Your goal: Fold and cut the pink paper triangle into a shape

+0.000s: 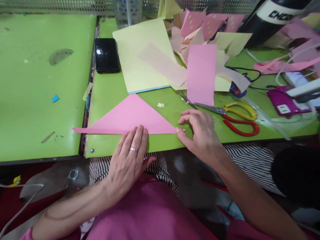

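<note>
Well, pink folded-paper triangle (130,115): flat on the worktop (162,144), long edge running left to right, on the hands' side.
Left hand (128,156): fingers straight, close together, laid over that edge's middle, gripping nothing I can see.
Right hand (203,135): nearer the right tip, thumb touching it, fingers half-curled, slightly parted from thumb.

The black bottle (268,25) (apparently lettered) and clear cup (128,13) are cut off above.

Craft workspace, green-topped table (45,126), scissors (220,109), paper scraps (185,63) (pink, yellow)
</note>
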`<state>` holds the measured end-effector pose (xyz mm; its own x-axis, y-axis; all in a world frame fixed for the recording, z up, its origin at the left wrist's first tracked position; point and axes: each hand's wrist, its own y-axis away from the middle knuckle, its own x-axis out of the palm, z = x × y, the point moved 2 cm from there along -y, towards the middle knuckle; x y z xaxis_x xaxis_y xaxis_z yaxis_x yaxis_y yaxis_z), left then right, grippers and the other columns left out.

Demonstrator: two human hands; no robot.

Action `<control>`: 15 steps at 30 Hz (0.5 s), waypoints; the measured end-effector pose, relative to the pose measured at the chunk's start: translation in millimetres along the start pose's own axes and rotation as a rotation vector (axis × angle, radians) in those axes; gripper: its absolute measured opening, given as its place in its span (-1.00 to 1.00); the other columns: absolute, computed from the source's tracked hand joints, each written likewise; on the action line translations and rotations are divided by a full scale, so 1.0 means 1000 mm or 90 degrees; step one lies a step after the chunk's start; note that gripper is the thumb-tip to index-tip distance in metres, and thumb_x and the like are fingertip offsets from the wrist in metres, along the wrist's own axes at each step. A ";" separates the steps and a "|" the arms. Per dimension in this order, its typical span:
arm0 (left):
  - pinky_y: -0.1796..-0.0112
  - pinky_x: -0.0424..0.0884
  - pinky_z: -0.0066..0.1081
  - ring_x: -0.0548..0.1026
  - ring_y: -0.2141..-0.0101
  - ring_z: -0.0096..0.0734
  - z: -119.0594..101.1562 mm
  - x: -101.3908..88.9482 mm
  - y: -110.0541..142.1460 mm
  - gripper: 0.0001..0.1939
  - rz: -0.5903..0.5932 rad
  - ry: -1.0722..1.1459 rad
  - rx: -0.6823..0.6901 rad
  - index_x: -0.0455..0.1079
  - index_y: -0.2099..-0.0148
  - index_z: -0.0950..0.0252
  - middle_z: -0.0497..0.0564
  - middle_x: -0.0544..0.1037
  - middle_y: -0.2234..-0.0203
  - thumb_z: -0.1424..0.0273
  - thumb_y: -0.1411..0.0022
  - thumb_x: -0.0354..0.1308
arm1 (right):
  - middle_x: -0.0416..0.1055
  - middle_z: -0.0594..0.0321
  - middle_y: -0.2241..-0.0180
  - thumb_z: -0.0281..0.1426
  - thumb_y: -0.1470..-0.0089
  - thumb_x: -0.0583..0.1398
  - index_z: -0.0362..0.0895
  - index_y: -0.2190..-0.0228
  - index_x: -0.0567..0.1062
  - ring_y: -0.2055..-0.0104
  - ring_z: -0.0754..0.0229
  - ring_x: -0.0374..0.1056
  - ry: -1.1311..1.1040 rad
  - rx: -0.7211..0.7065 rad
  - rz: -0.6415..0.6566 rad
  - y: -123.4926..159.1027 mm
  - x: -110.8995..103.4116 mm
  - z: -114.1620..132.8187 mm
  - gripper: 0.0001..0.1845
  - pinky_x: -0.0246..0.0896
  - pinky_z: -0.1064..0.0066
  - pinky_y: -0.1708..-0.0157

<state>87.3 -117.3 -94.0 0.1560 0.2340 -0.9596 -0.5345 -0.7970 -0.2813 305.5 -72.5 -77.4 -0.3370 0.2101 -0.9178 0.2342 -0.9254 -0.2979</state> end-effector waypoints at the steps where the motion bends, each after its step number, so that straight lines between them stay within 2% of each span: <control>1: -0.21 0.17 -0.15 0.24 -0.22 -0.05 0.001 -0.001 0.001 -0.27 0.003 0.001 -0.003 0.05 -0.33 0.57 0.26 0.25 -0.24 0.11 -0.34 0.01 | 0.37 0.08 0.08 -0.39 -0.08 0.16 -0.10 0.22 0.41 0.04 -0.04 0.29 0.011 -0.015 -0.006 0.000 0.000 0.002 -0.82 0.14 0.07 0.05; 4: -0.22 0.16 -0.14 0.22 -0.23 -0.03 0.004 -0.004 0.003 -0.25 0.002 0.002 -0.008 0.05 -0.33 0.53 0.25 0.22 -0.26 0.07 -0.32 0.03 | 0.34 0.08 -0.03 -0.43 -0.12 0.14 -0.05 0.07 0.43 -0.02 -0.05 0.27 0.070 -0.068 -0.017 -0.001 -0.003 0.012 -0.70 0.13 0.06 0.04; 7: -0.23 0.12 -0.11 0.20 -0.24 0.01 0.006 -0.007 0.006 -0.21 -0.002 0.002 -0.006 0.05 -0.33 0.55 0.29 0.20 -0.26 0.04 -0.30 0.03 | 0.32 0.12 -0.08 -0.49 -0.15 0.14 0.05 0.04 0.46 -0.04 -0.04 0.23 0.145 -0.131 -0.024 0.000 -0.006 0.021 -0.64 0.11 0.07 0.03; 11: -0.24 0.09 -0.06 0.14 -0.26 0.06 0.008 -0.007 0.009 -0.17 0.018 0.013 -0.020 0.04 -0.34 0.53 0.32 0.17 -0.27 -0.02 -0.28 0.02 | 0.35 0.19 -0.09 -0.57 -0.16 0.13 0.14 -0.03 0.44 -0.06 0.03 0.21 0.179 -0.218 -0.038 0.002 -0.006 0.028 -0.52 0.08 0.11 0.00; 15: -0.26 0.04 -0.07 0.11 -0.28 0.00 0.009 -0.005 0.008 -0.15 0.034 0.000 -0.028 0.02 -0.35 0.46 0.26 0.15 -0.29 -0.09 -0.28 -0.07 | 0.41 0.21 -0.05 -0.52 -0.18 0.14 0.12 -0.07 0.42 -0.03 0.01 0.24 0.183 -0.307 -0.025 0.001 -0.005 0.031 -0.53 0.07 0.10 0.01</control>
<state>74.9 -119.8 -91.5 0.1285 0.1909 -0.9732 -0.5044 -0.8323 -0.2299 279.3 -84.1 -65.3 -0.1076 0.3812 -0.9182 0.6394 -0.6807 -0.3575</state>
